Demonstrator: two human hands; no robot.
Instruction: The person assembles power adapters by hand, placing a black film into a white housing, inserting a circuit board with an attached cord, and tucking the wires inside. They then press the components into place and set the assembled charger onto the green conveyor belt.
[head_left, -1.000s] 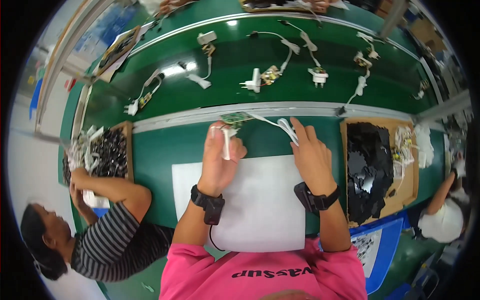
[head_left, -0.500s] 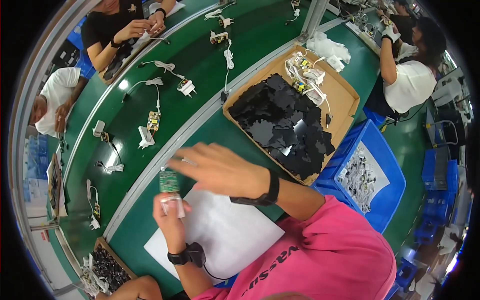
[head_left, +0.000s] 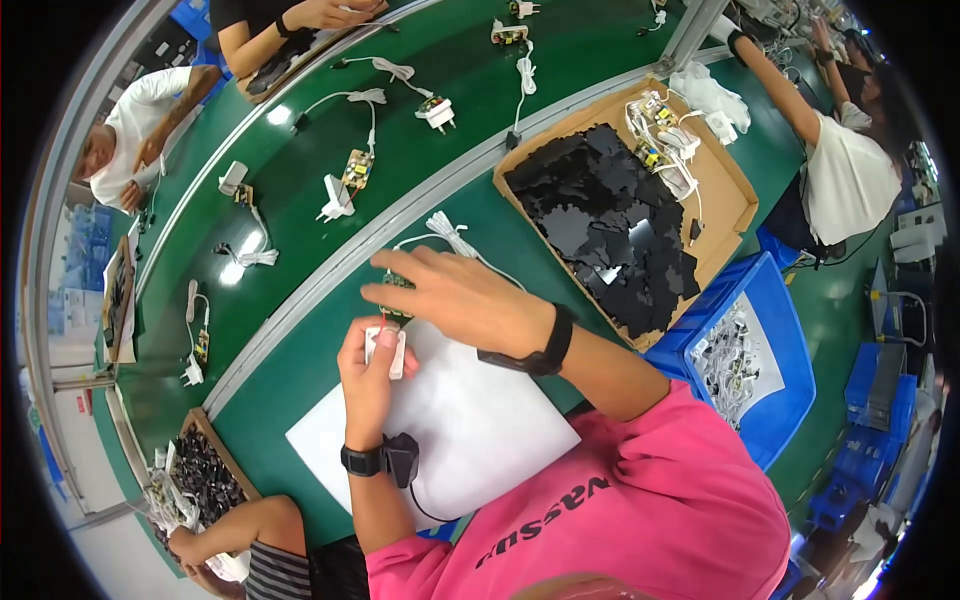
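My left hand (head_left: 366, 375) is closed on a white plastic charger housing (head_left: 397, 362), thumb pressed across it. Just above the housing, a small green circuit board (head_left: 396, 282) lies partly behind the fingers of my right hand (head_left: 470, 300), which grip it. A short red wire shows between board and housing. Beyond the right hand, a bundled white cable (head_left: 450, 232) rests on the green bench, its thin lead running toward the board. Under both hands is a white sheet (head_left: 470, 430). The right thumb is hidden.
A cardboard tray (head_left: 735, 210) holds black plastic sheets and wired boards, beside a blue bin (head_left: 790, 400) of white cables. Past a metal rail (head_left: 300, 310), chargers with cords lie on a green conveyor (head_left: 290, 190). Another person's arm (head_left: 260, 525) reaches into a box at lower left.
The view has shifted, moving surroundings rightward and upward. My right fingers have come down onto the circuit board, which now sits apart from the housing. The bundled white cable has come into sight.
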